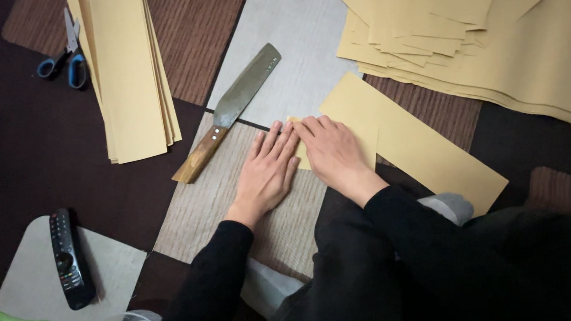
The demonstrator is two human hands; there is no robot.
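Patchwork floor mats (201, 206): I am pressing left hand (267, 170) and right hand (334, 154) flat, fingers together, on the tan paper strip (419, 151) (knife (228, 111) lying nearby), risking a skewed crease if it slides.

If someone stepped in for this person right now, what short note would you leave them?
Left hand: flat, palm down, fingertips on the folded end of the yellow paper strip.
Right hand: flat on the same strip, pressing it to the floor mat.
Nearby: broad knife with wooden handle just left of the hands; stack of cut strips and scissors far left; heap of sheets upper right.
Done: one end is folded.
Left: the rest of the strip lies unfolded.
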